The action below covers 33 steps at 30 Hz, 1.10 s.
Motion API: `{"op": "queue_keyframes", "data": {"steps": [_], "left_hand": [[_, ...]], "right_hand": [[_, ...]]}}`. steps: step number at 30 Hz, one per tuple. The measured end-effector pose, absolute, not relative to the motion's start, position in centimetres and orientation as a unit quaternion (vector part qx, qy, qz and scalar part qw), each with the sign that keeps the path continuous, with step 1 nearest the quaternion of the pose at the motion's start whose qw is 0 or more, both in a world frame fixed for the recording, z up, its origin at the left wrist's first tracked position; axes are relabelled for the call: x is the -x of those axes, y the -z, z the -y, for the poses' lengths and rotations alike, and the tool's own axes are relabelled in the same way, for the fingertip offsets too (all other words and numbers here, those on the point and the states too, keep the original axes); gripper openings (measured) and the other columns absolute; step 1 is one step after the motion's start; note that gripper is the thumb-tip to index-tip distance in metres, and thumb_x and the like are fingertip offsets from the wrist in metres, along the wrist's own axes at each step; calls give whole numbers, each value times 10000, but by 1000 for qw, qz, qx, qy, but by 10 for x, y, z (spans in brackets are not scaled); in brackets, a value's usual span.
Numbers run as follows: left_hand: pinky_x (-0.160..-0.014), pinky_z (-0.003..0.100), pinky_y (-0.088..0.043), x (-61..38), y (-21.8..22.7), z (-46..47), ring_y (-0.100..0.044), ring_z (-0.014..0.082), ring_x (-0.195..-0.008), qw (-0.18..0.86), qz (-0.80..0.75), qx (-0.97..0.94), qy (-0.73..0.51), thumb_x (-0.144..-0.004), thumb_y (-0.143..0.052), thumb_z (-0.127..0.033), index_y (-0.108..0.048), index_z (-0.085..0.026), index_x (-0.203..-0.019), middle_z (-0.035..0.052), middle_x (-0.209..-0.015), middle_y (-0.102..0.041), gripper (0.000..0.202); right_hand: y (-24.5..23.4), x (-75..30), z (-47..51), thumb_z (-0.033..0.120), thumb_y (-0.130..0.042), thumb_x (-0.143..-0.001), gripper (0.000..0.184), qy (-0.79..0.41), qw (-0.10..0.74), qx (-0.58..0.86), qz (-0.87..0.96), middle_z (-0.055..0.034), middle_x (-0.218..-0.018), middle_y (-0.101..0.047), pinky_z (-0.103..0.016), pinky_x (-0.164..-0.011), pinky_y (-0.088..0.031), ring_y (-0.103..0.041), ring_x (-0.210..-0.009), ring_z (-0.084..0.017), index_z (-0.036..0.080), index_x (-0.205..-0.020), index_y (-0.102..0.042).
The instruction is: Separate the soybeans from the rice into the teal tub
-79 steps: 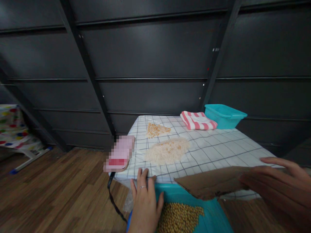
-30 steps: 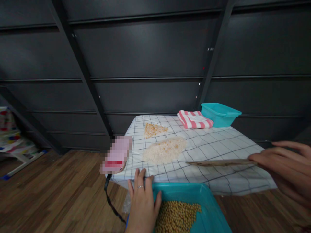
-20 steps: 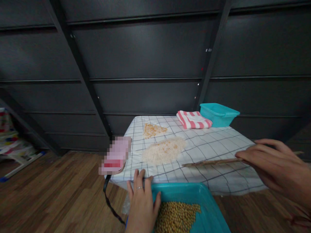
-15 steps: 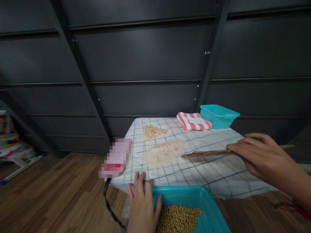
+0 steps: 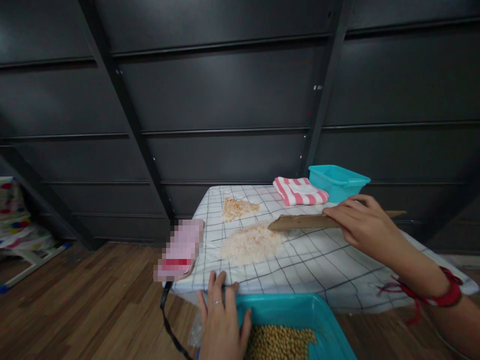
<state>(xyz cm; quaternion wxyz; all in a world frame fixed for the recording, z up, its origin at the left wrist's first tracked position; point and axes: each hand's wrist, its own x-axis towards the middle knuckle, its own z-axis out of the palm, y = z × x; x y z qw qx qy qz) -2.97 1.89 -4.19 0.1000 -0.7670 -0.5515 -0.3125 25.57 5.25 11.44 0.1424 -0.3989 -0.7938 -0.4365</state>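
My right hand [image 5: 365, 227] grips a flat brown piece of cardboard [image 5: 303, 221], held nearly level over the checked cloth [image 5: 318, 260]. Its left tip reaches the right edge of a pale rice pile [image 5: 250, 243]. Behind the rice lies a smaller heap of yellowish grains [image 5: 237, 208]. My left hand [image 5: 222, 322] rests on the near-left rim of a teal tray [image 5: 300, 306] filled with tan beans [image 5: 279, 343], fingers curled over the edge.
A folded red-and-white striped towel [image 5: 299, 191] and a teal tub [image 5: 337, 182] sit at the far right of the cloth. A blurred pink item [image 5: 179, 250] with a black strap lies at the cloth's left edge. Dark panelled wall behind, wooden floor around.
My right hand has carried the cardboard from the near right, forward and left, until its tip meets the rice pile. My left hand has stayed on the tray rim.
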Motion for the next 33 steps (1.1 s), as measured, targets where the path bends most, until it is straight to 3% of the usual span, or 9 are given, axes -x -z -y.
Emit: {"op": "queue_keyframes", "data": {"steps": [9,33], "left_hand": [[-887,645,-295,28,45,-18,-305,379,-1208,110,554,767,304,-775,-379,-175,-465,-154,-979,187,-1201,-428,222],[-894,630,-307,30,46,-21,-301,369,-1213,111,556,767,300,-776,-380,-181,-465,-162,-979,177,-1195,-431,221]], "right_hand": [[-111,-268,-41,14,-339,-721,322,409,180,403,799,-20,-754,-632,-349,-749,-375,-560,-738,-168,171,-900,-556],[-107,-267,-37,20,-340,-719,329,385,182,395,814,-29,-757,-633,-362,-759,-378,-569,-730,-179,191,-922,-534]]}}
